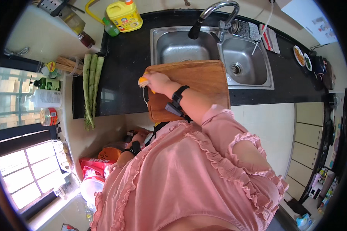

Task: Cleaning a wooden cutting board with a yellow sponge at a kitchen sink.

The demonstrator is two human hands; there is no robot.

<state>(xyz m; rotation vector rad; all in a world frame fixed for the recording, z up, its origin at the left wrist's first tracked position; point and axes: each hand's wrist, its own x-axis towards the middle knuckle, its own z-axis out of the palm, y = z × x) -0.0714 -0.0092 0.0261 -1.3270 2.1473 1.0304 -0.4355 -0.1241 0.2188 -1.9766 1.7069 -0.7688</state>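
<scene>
A brown wooden cutting board [196, 75], with a white cord loop at its left edge, lies over the counter's front edge and part of the sink's left bowl. My right hand [159, 83] reaches across it to its upper left corner. The fingers are closed around a small orange and pale thing [143, 81], perhaps a cloth, too covered to name. Lower down, left of my body and beneath counter height, my left hand [140, 136] is partly shaded. What it touches there is unclear.
A double steel sink [270, 78] with a faucet [219, 8] is set in the black counter [121, 72]. Long green stalks [91, 86] overhang the counter's left end. A yellow jug [124, 17] stands behind. Two small plates [299, 56] sit far right. A red container [95, 164] is lower left.
</scene>
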